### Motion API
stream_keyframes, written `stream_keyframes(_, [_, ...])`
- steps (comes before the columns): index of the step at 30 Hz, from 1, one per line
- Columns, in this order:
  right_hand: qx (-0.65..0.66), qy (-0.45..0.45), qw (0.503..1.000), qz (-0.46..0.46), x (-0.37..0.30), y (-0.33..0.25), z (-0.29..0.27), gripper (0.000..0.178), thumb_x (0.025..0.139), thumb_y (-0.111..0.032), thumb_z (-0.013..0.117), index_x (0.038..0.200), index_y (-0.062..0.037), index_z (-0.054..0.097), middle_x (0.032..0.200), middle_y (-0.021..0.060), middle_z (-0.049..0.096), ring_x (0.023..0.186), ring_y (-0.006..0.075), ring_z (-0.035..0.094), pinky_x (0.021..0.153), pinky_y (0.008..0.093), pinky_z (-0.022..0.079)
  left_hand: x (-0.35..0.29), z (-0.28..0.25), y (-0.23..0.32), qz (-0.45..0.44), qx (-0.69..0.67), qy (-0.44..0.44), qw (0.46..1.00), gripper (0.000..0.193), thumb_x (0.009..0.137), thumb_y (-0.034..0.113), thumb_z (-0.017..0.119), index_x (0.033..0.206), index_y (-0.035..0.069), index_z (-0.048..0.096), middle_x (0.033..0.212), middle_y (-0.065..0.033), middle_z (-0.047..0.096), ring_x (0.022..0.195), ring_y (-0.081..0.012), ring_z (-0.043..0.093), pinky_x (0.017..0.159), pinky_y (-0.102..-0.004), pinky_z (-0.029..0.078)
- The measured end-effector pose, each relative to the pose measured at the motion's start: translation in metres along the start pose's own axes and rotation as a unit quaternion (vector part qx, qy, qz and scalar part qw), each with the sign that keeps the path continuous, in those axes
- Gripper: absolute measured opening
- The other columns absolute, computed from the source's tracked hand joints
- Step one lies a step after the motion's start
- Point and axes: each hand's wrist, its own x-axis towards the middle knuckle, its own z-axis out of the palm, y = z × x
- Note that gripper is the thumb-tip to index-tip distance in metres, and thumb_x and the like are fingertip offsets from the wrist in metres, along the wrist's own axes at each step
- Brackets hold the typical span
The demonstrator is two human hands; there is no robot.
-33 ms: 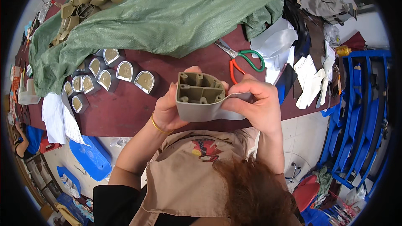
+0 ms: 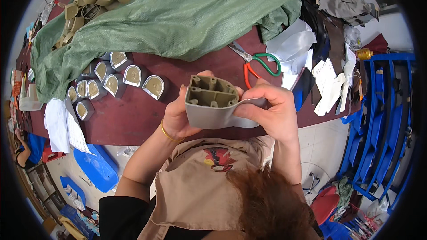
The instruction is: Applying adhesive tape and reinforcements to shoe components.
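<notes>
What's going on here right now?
A person's left hand holds a hollow olive-brown piece, open side facing up, while the right hand pinches a grey sheet. The sheet covers the piece's near side and extends past it to the right. Several grey-sided pieces sit on the table to the left; scissors lie beyond the right hand.

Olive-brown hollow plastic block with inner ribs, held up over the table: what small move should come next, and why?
Probably the right hand should draw the thin, flexible grey sheet snugly around the block: the sheet covers the block's near side, but its end, pinched in that hand, stands away at the right. The left hand already grips the block's left side.
</notes>
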Motion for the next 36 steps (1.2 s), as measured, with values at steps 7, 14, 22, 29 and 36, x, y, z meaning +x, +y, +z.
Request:
stream_keyframes(7, [-0.095,-0.001,0.995,0.002,-0.008,-0.010,0.009,0.020,0.065,-0.010,0.083,0.078,-0.0051,0.068,0.073,0.0025,0.063,0.064,0.0118,0.052,0.059,0.0260,0.041,0.001,0.006,0.013,0.002,0.301,0.070,0.951,0.096,0.064,0.049,0.083,0.136,0.003,0.041,0.136,-0.0140,0.047,0.128,-0.0251,0.044,0.104,-0.0383,0.039])
stream_keyframes(14, [-0.040,-0.005,0.999,0.015,-0.006,-0.003,-0.008,0.020,0.069,-0.011,0.082,0.083,-0.0043,0.070,0.075,0.0013,0.066,0.071,0.0118,0.053,0.066,0.0275,0.043,-0.004,0.013,0.015,0.008,0.183,0.198,0.963,0.101,0.057,0.037,0.088,0.136,0.000,0.037,0.123,-0.0094,0.056,0.113,-0.0178,0.056,0.096,-0.0333,0.044])
stream_keyframes(22, [0.124,-0.058,0.989,0.057,0.009,0.010,-0.002,0.023,0.066,-0.007,0.084,0.084,-0.0017,0.071,0.077,0.0025,0.061,0.071,0.0096,0.057,0.062,0.0233,0.044,-0.010,0.008,0.004,-0.070,0.164,0.063,0.982,0.109,0.065,0.074,0.067,0.140,0.003,0.036,0.135,-0.0155,0.048,0.122,-0.0266,0.050,0.103,-0.0417,0.041])
stream_keyframes(29, [-0.043,-0.034,0.998,0.017,-0.003,0.003,0.005,0.023,0.064,-0.003,0.082,0.083,-0.0028,0.071,0.075,0.0024,0.063,0.070,0.0106,0.057,0.064,0.0251,0.044,0.009,0.014,0.017,-0.043,0.348,0.170,0.921,0.130,0.055,0.095,0.036,0.144,0.000,0.027,0.129,-0.0167,0.051,0.119,-0.0254,0.051,0.100,-0.0374,0.042])
stream_keyframes(36, [-0.110,0.009,0.993,-0.030,0.000,0.004,0.014,0.016,0.070,-0.009,0.080,0.082,-0.0039,0.070,0.073,0.0046,0.063,0.068,0.0134,0.056,0.061,0.0280,0.045,0.002,0.013,0.019,0.058,0.448,0.138,0.882,0.107,0.058,0.021,0.091,0.143,0.006,0.029,0.118,-0.0066,0.053,0.111,-0.0162,0.053,0.098,-0.0300,0.040])
